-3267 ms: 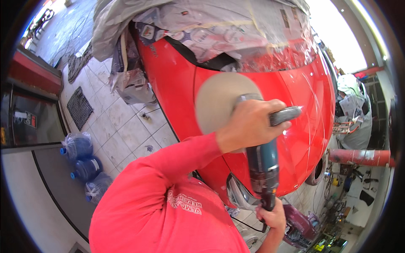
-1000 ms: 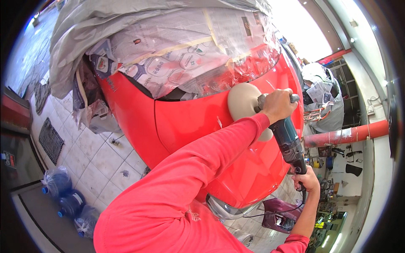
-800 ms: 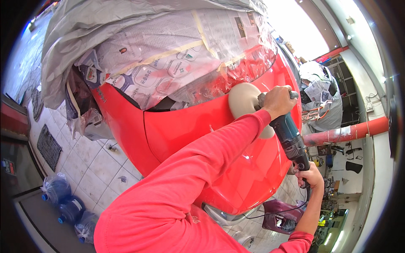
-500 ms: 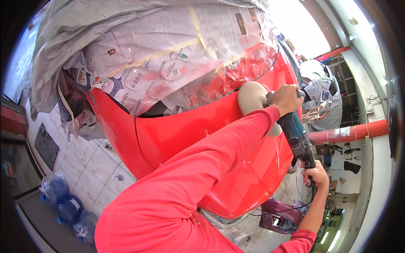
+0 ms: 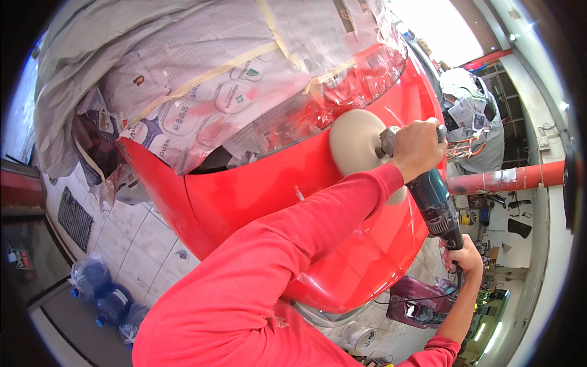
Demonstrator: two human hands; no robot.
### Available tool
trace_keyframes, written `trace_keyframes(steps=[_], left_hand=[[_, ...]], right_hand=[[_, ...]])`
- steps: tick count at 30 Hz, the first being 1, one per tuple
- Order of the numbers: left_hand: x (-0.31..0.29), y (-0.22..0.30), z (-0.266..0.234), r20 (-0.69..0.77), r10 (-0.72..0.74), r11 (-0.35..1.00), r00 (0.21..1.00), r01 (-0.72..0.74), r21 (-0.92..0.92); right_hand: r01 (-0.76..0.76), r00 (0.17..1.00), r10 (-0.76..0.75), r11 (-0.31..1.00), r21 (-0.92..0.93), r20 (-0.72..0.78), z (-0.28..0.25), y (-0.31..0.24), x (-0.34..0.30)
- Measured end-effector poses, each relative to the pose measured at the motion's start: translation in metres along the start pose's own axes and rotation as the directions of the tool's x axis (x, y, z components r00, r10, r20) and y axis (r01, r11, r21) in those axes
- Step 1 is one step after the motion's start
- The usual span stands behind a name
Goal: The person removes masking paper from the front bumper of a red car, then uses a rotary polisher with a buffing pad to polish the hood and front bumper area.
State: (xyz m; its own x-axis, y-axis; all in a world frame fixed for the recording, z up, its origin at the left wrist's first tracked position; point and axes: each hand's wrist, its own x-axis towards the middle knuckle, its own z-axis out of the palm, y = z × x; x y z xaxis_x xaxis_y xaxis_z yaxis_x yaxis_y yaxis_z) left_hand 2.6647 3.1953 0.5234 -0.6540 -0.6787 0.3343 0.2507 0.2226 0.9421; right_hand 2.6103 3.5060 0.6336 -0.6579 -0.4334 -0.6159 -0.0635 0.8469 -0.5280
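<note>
A polishing machine (image 5: pixel 435 199) with a dark teal and black body lies across the right side of a glossy red car hood (image 5: pixel 257 189). My left hand (image 5: pixel 419 150) is wrapped round its front handle. Farther back, my right hand (image 5: pixel 466 254) grips the rear handle, where a black cord trails away. The machine's round cream pad (image 5: pixel 354 144) sits against the red panel near the masked edge, tilted; my left wrist and sleeve cover part of it. Printed paper (image 5: pixel 202 92) and yellowish tape cover the windshield area beyond the hood.
Grey sheeting (image 5: pixel 67 79) drapes the far left. Blue water bottles (image 5: pixel 114 304) stand on the floor at lower left. A red pole (image 5: pixel 520 178) juts in at right, near a covered vehicle (image 5: pixel 474 116). A purple car part (image 5: pixel 416 300) and a white bucket (image 5: pixel 358 336) are below the hood.
The view has shifted slightly. The polishing machine's pad shows a little farther left along the masked edge, with more of its face visible. Both hands keep their grip.
</note>
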Motion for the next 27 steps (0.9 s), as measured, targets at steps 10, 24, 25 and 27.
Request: trace_keyframes(steps=[10,24,25,27], left_hand=[[0.091,-0.037,0.079,0.031,0.063,0.998,0.998,-0.063,-0.001],[0.152,-0.063,0.117,0.126,0.101,0.989,0.987,-0.113,0.097],[0.141,-0.056,0.111,0.12,0.087,0.991,0.989,-0.099,0.095],[0.117,-0.048,0.099,0.088,0.105,0.988,0.991,-0.114,0.1]], right_hand=[[0.056,0.997,-0.051,0.994,0.096,-0.055,-0.052,0.018,0.073],[0.079,0.996,-0.068,0.98,0.185,-0.063,-0.078,0.036,0.152],[0.084,0.996,-0.075,0.982,0.17,-0.053,-0.075,0.037,0.145],[0.073,0.997,-0.068,0.986,0.152,-0.042,-0.072,0.042,0.133]])
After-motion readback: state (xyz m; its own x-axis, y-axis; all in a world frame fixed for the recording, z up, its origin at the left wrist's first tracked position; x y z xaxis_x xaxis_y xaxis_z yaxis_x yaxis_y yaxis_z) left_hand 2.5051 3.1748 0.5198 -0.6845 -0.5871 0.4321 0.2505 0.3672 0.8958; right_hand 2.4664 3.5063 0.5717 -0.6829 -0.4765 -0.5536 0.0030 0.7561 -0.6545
